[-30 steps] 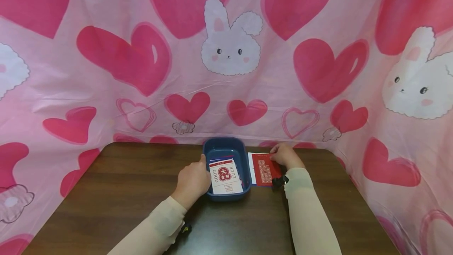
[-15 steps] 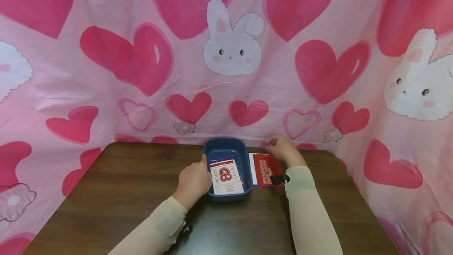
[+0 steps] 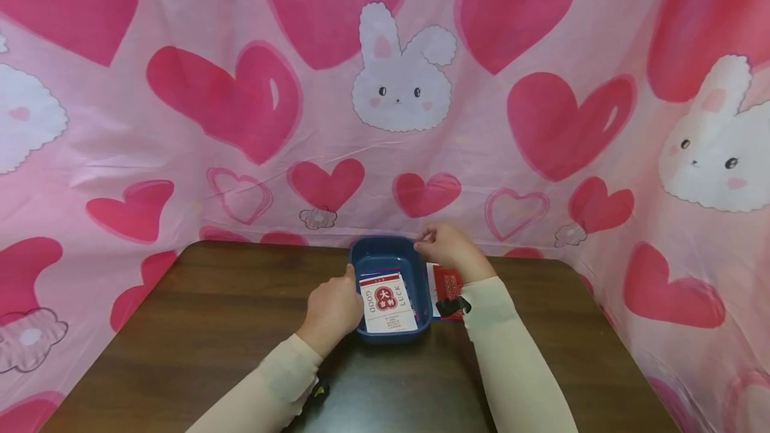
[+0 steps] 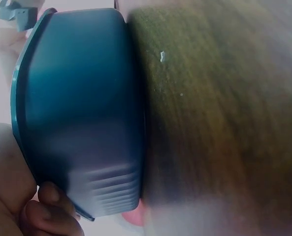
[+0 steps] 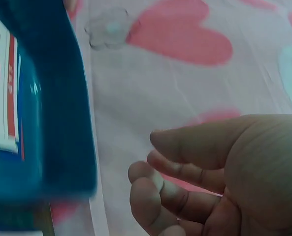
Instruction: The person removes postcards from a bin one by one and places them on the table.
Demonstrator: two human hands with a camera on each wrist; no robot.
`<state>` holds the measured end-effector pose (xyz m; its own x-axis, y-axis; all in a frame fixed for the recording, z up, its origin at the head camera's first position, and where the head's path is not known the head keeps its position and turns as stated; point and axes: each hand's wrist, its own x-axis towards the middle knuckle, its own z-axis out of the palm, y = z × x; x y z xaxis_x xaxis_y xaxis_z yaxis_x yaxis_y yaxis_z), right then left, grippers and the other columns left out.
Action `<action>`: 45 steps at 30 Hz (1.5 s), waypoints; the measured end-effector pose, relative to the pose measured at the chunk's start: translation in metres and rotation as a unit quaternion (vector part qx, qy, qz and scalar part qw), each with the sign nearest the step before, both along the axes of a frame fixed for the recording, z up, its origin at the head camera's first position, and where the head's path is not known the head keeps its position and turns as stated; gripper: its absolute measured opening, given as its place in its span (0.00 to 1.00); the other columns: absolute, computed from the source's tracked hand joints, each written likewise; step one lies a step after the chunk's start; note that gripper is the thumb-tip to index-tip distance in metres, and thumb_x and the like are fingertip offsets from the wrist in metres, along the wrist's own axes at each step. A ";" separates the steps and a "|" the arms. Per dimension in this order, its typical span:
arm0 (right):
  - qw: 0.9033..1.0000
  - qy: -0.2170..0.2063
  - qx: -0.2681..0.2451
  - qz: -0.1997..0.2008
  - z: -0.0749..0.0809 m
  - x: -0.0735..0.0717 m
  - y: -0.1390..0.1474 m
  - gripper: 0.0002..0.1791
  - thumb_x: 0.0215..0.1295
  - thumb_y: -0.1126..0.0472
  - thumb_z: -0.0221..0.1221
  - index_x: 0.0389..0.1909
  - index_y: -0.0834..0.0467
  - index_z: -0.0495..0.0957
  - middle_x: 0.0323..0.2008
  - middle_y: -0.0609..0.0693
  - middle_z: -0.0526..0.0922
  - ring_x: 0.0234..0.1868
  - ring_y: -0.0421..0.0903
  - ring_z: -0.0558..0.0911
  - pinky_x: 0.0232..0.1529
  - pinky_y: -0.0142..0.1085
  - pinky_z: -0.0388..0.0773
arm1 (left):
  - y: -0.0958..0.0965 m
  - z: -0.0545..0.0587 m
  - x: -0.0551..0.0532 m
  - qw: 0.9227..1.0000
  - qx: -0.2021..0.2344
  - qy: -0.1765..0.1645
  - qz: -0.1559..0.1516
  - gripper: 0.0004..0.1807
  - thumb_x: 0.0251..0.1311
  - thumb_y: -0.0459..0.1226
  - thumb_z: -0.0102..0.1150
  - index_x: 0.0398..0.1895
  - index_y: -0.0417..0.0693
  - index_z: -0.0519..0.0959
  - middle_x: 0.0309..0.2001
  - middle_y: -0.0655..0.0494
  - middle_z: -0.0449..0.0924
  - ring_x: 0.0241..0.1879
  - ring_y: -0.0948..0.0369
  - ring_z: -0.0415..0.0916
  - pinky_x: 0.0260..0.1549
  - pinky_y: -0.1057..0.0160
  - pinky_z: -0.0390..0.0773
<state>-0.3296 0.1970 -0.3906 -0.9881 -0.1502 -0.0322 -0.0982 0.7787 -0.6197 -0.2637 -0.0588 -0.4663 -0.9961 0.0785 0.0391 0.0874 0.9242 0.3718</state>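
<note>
A dark blue plastic bin (image 3: 381,257) stands on the table, holding a stack of cards. Uppermost in it lies a white card (image 3: 390,316) with a red band and emblem. My left hand (image 3: 332,307) grips the bin's left rim; the left wrist view shows its curled fingers (image 4: 49,216) against the outer wall. Beside the bin's far right corner is my right hand (image 3: 452,250). Its fingers are loosely bent and hold nothing in the right wrist view. Right of the bin lies a red card (image 3: 446,282) over white and blue ones, partly hidden by the right wrist.
The brown wooden table (image 3: 240,326) extends to both sides of the bin and in front of it. A pink curtain (image 3: 337,132) with hearts and rabbits hangs close behind the table's far edge and along the sides.
My right hand has moved left, from touching the red card's far edge to the bin's far right corner. The left hand stays on the rim. The head view has shifted slightly.
</note>
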 end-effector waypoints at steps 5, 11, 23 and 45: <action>0.999 -0.018 0.028 0.042 0.005 -0.004 -0.036 0.12 0.79 0.57 0.69 0.56 0.57 0.88 0.39 0.55 0.92 0.38 0.50 0.90 0.45 0.44 0.91 | -0.001 0.002 0.000 1.000 0.006 0.002 -0.002 0.41 0.74 0.43 0.69 0.86 0.39 0.70 0.21 0.53 0.78 0.20 0.53 0.74 0.19 0.58 0.77; 0.993 -0.085 0.055 0.060 -0.003 -0.013 -0.063 0.19 0.75 0.56 0.74 0.60 0.61 0.86 0.42 0.58 0.92 0.37 0.53 0.93 0.35 0.41 0.92 | -0.002 0.003 -0.001 1.000 0.004 -0.001 -0.001 0.40 0.74 0.43 0.68 0.86 0.39 0.70 0.21 0.52 0.78 0.19 0.53 0.74 0.18 0.57 0.76; 0.982 -0.074 0.162 0.059 -0.027 -0.017 -0.078 0.18 0.59 0.53 0.84 0.39 0.60 0.90 0.33 0.57 0.93 0.25 0.50 0.88 0.26 0.39 0.87 | -0.002 0.001 -0.001 1.000 0.000 0.002 -0.003 0.40 0.74 0.42 0.67 0.86 0.38 0.70 0.21 0.52 0.78 0.19 0.53 0.73 0.18 0.57 0.75; 0.977 -0.042 0.208 0.027 -0.032 -0.014 -0.077 0.16 0.59 0.57 0.85 0.38 0.61 0.89 0.30 0.52 0.88 0.30 0.48 0.86 0.34 0.40 0.87 | 0.001 0.000 -0.001 1.000 0.000 -0.004 -0.003 0.42 0.73 0.44 0.70 0.86 0.39 0.70 0.30 0.47 0.86 0.22 0.53 0.76 0.21 0.56 0.80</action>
